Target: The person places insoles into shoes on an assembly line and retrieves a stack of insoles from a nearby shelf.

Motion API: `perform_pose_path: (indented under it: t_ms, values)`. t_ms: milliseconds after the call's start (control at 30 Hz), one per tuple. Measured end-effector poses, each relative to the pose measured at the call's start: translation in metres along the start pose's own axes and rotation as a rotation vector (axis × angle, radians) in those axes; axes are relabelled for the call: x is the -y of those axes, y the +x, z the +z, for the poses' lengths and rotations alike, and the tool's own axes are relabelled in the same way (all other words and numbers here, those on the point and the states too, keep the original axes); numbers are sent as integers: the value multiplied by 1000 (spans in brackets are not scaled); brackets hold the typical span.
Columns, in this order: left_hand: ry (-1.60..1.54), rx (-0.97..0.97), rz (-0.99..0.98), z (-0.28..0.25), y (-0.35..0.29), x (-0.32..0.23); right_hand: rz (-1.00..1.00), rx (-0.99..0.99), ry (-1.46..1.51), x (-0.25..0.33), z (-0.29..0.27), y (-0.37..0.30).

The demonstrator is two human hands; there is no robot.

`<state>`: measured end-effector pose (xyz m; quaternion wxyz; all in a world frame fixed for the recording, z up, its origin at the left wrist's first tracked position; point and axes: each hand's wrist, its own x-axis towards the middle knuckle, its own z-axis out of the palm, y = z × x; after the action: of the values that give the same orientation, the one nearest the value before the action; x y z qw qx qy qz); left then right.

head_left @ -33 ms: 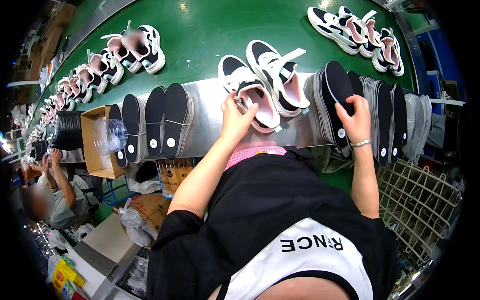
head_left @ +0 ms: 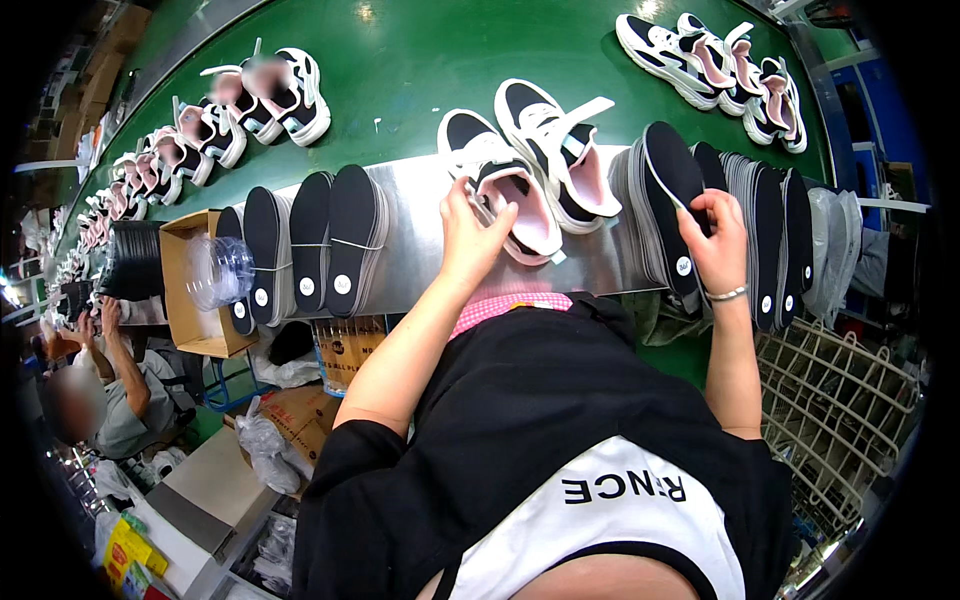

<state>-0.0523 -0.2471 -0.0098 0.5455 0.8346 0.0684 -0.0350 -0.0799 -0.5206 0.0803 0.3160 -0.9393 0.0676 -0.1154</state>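
My left hand (head_left: 474, 236) grips the side of a black and white sneaker (head_left: 528, 212) with a pink lining, its thumb at the shoe's opening. Touching it on the right stands the matching sneaker (head_left: 560, 150), its white tongue pulled out to the side. Both toes point away from me. My right hand (head_left: 718, 245) pinches the right edge of a black insole (head_left: 672, 165) on top of a stack of insoles with pale edges. A white round sticker marks that insole's heel. The fingertips behind the edge are partly hidden.
More insole stacks (head_left: 765, 235) stand to the right, and banded bundles (head_left: 350, 230) to the left. Rows of sneakers (head_left: 210, 130) line the green table (head_left: 400, 60). A cardboard box (head_left: 190, 325) holds clear plastic. A wire rack (head_left: 835, 410) stands lower right. Another person (head_left: 130, 395) works at far left.
My right hand has shifted very slightly to the right at the insole's edge. My left hand stays on the sneaker.
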Motion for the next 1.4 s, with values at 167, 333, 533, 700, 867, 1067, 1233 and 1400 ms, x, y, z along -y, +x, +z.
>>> perform_pose_path:
  t_ms: [167,333,533,700,867,1067,1233,1400]
  values:
    - [-11,30,406,-7,30,-10,-569,473,-256,82,11,-12]
    - [-347,122,37,1,59,-19,-540,699,-709,102,103,-4]
    - [-192,51,38,4,68,-8,-386,503,-490,97,138,-8]
    - [-158,61,-42,8,69,-5,-140,824,-817,120,85,-12]
    - [-147,99,265,20,63,9,-335,648,-783,117,108,-7]
    - [-254,198,229,12,58,13,-428,671,-750,98,150,-1]
    - [-202,257,83,1,50,0,-192,906,-629,98,162,18]
    - [-195,239,132,4,53,2,-237,1251,-760,102,166,35]
